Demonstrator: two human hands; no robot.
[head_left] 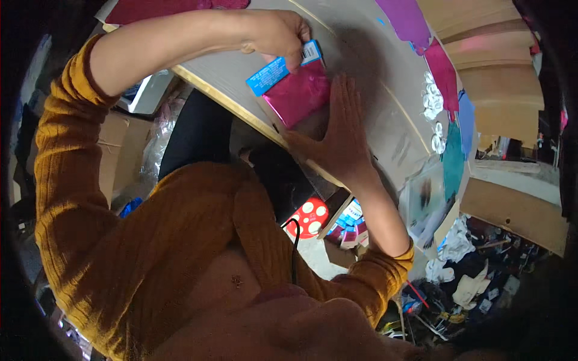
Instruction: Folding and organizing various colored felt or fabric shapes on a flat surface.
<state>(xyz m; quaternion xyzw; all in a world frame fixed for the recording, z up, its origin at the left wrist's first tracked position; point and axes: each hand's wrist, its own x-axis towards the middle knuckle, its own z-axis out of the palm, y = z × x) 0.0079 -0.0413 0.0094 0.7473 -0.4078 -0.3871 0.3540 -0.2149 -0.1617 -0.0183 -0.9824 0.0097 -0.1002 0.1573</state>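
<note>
My left hand (280,37) has its fingers closed on the upper edge of a flat, shiny magenta packet (300,96). A blue header card (268,77) with a white barcode patch runs along that edge, partly covered by the thumb. The packet lies over the grey tabletop (235,78), near its front edge. To the right of it, my right hand (343,135) is open, fingers stretched away from me. Its thumb points left along the packet's near side. Whether the palm touches the packet I cannot tell.
Purple cloth (408,23), magenta cloth (442,75) and teal cloth (453,159) line the table's right side, beside small whitish loops (432,99) and clear plastic bags (421,195). Below the table is a red, white-dotted item (308,218). Cardboard (512,213) and scattered scraps (475,286) lie right.
</note>
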